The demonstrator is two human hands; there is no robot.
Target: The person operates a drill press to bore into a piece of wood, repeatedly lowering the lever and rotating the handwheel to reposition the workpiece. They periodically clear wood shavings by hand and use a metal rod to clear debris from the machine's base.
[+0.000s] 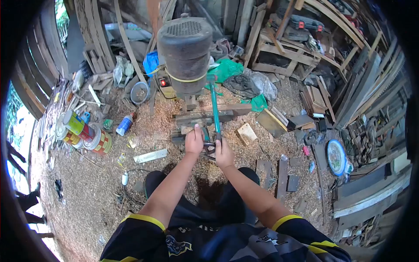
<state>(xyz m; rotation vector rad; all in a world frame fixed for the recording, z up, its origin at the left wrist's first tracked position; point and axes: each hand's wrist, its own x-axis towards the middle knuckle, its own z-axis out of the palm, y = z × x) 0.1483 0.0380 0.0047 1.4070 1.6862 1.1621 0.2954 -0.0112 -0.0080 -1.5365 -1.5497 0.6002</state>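
My right hand (224, 153) is closed around the near end of a long green handle (214, 105), which reaches away from me to a reddish end beside the motor. My left hand (194, 140) is closed just left of it, by a small wood piece (187, 130); what its fingers hold is hidden. Between both hands sits a dark metal part (209, 147), too small to make out. Beyond them stands a big grey motor housing (185, 54) with a yellow band, above wooden boards (205, 117). A pale wood block (246, 133) lies right of my right hand.
Wood shavings cover the ground. Paint cans (77, 123), a blue bottle (125, 125) and a small bucket (140, 92) stand left. A white strip (150, 156) lies near my knee. Boards (282, 178) and a round blue-rimmed item (336, 157) are right; a wooden rack (286, 54) stands behind.
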